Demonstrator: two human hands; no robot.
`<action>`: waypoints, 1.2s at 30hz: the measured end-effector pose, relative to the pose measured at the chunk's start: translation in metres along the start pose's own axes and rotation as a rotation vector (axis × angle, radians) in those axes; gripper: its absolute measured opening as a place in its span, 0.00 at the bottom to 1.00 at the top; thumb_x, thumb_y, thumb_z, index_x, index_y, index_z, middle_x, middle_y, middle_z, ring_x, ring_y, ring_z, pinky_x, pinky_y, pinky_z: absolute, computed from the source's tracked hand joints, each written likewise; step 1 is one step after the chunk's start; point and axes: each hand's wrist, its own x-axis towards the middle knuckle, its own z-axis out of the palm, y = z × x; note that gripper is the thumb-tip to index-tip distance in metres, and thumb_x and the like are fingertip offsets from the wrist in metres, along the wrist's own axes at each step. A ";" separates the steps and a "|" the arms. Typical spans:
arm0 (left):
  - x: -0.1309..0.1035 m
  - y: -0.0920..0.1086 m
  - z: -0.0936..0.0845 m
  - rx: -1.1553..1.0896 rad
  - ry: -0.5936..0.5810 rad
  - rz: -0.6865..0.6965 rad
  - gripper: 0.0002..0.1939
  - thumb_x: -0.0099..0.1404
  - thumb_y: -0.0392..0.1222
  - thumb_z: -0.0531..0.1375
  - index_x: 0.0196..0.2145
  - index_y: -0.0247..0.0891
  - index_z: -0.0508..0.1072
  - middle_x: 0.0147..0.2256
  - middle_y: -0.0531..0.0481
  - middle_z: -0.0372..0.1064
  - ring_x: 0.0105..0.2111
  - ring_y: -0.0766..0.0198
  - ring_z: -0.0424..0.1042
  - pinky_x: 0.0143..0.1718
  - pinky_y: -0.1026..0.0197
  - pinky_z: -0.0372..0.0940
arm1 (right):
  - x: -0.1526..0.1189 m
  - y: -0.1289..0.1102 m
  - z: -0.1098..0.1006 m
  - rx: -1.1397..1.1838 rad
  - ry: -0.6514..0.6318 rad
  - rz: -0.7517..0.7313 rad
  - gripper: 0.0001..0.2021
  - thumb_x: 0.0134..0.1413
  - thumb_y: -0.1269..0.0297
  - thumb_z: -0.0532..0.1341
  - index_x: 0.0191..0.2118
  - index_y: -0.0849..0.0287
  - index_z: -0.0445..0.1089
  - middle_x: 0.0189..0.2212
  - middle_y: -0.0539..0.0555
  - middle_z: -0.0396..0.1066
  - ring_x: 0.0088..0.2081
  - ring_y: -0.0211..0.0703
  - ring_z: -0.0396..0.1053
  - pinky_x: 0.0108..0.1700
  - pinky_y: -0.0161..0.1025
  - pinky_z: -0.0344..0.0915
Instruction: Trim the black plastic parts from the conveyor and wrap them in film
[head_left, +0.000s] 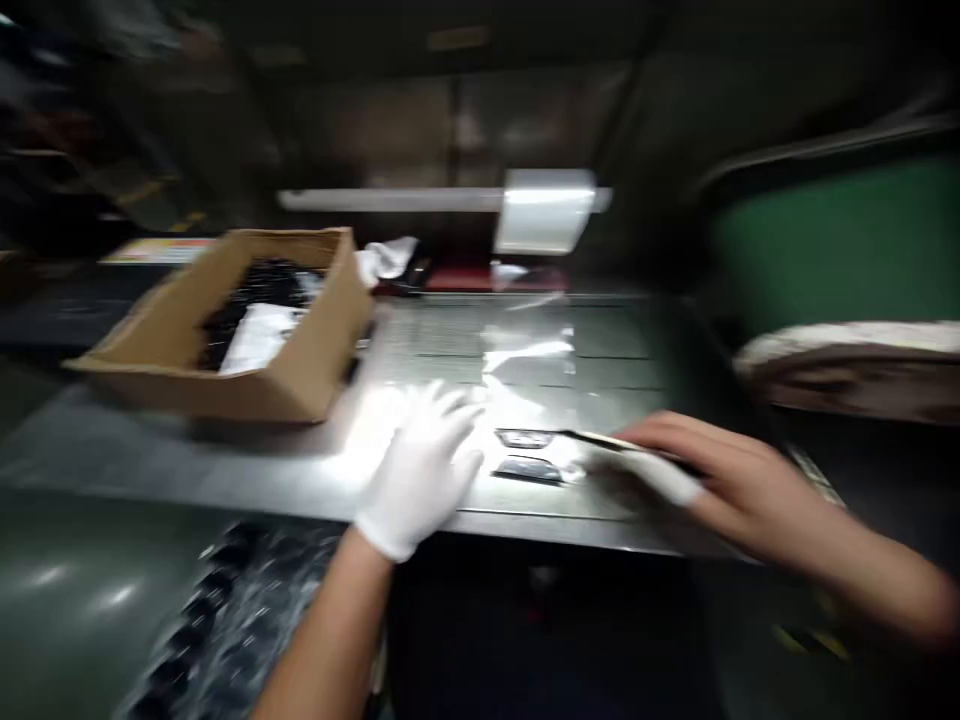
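Note:
My left hand (pixel 420 470), in a white glove, lies low over the brightly lit metal tabletop (pixel 615 370) with its fingers stretched out and holding nothing. To its right lie two small dark, shiny pieces, a rear piece (pixel 525 438) and a front piece (pixel 529 469). My right hand (pixel 712 465) has bare fingers and some white covering on it. It grips a slim pen-like tool (pixel 596 439), whose dark tip reaches the right end of the rear piece. Blur hides the tool's exact kind and whether the tip touches. A clear plastic sheet or bag (pixel 529 350) lies behind the pieces.
An open cardboard box (pixel 300 385) with black items and white paper stands at the left. A lamp (pixel 546 212) hangs behind the tabletop. On the right is a large green object (pixel 847 240) with a pale rim. Bubbled clear plastic (pixel 247 620) lies below left.

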 end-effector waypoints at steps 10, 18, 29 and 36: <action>0.011 -0.009 0.014 0.025 -0.179 -0.010 0.16 0.67 0.34 0.59 0.51 0.44 0.75 0.58 0.45 0.70 0.62 0.42 0.64 0.64 0.37 0.63 | 0.057 -0.049 0.007 -0.224 -0.378 -0.059 0.32 0.47 0.81 0.57 0.59 0.57 0.73 0.47 0.55 0.76 0.42 0.47 0.74 0.35 0.39 0.60; 0.017 -0.007 0.022 0.122 -0.218 0.018 0.03 0.68 0.38 0.61 0.40 0.45 0.74 0.55 0.46 0.68 0.57 0.43 0.64 0.57 0.39 0.66 | 0.059 -0.045 0.009 -0.235 -0.408 -0.043 0.28 0.48 0.81 0.58 0.55 0.56 0.75 0.48 0.55 0.76 0.40 0.43 0.72 0.33 0.37 0.54; 0.014 -0.009 0.022 0.095 -0.222 0.006 0.08 0.71 0.44 0.60 0.46 0.44 0.75 0.58 0.47 0.68 0.62 0.44 0.63 0.60 0.39 0.66 | 0.017 -0.017 -0.019 -0.300 -0.370 0.026 0.29 0.47 0.81 0.58 0.54 0.52 0.76 0.45 0.51 0.77 0.41 0.43 0.75 0.35 0.35 0.61; 0.004 -0.014 0.020 0.114 -0.126 0.050 0.15 0.72 0.49 0.61 0.53 0.43 0.76 0.62 0.46 0.68 0.68 0.41 0.57 0.65 0.36 0.61 | -0.040 0.017 -0.054 -0.388 -0.298 0.105 0.30 0.47 0.82 0.56 0.53 0.50 0.76 0.45 0.50 0.77 0.42 0.44 0.76 0.38 0.37 0.68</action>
